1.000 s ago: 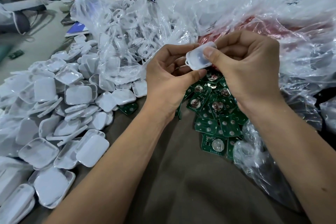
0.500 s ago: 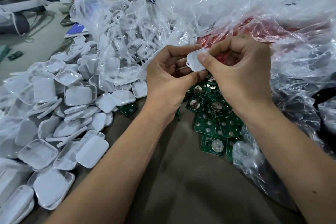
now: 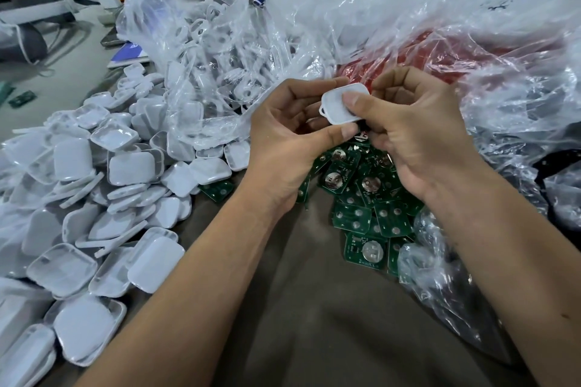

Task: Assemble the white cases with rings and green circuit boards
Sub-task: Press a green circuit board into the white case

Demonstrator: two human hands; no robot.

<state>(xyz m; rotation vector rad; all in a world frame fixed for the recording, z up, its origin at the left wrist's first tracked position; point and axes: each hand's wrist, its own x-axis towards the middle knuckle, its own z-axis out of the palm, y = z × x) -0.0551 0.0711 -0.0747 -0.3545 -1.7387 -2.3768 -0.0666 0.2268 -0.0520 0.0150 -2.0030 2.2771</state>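
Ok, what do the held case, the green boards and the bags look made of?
Case: likely moulded plastic, white, smooth, semi-matt, with soft rounded edges.
Boards: look like circuit laminate, green coated, with shiny metal discs on them.
Bags: thin clear plastic film, glossy and heavily crinkled.

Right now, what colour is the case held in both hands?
White case, seen best in the head view.

Both hands (image 3: 418,138) (image 3: 283,141) pinch white case (image 3: 341,104) above green boards (image 3: 361,198).
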